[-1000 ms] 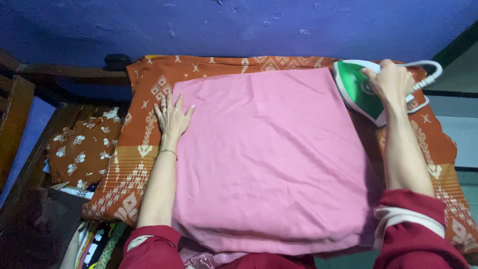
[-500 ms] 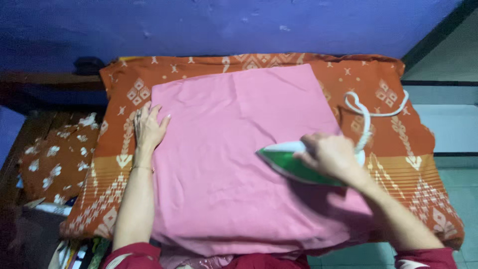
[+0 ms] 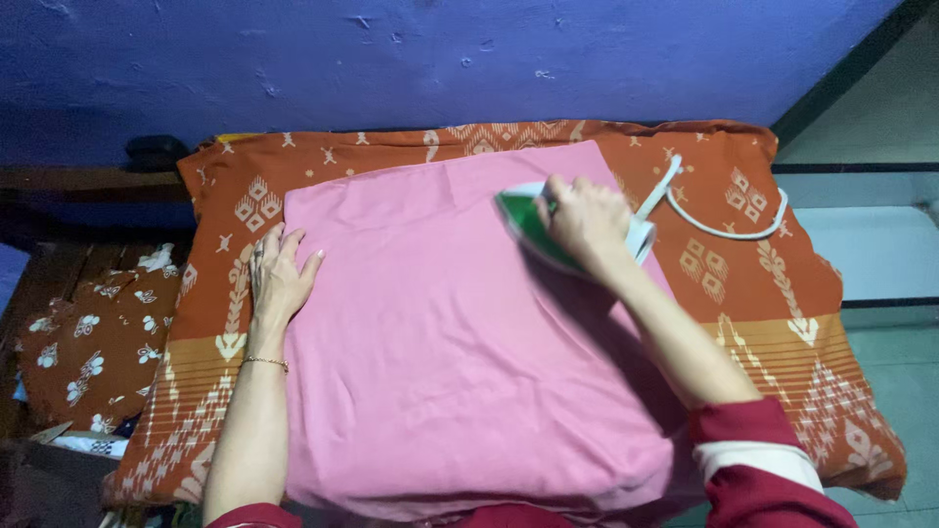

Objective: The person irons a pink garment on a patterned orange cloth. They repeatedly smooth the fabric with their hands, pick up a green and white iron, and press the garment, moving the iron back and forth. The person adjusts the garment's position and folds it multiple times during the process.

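Fingers of the right hand [image 3: 587, 220] clench the green-and-white electric iron [image 3: 533, 230] near the far edge of the flat pink cloth [image 3: 440, 362]; the left hand [image 3: 279, 279], fingers released, pins its left edge taut.

Left hand [image 3: 277, 277]: flat, palm down, fingers together and pointing away from the body, at the left edge of the pink cloth [image 3: 440, 342]; forearm straight, bracelet at the wrist. Right hand [image 3: 585, 220]: curled in a closed grip, apparently around a handle, over the cloth's far right part; forearm bare, red sleeve pushed up.
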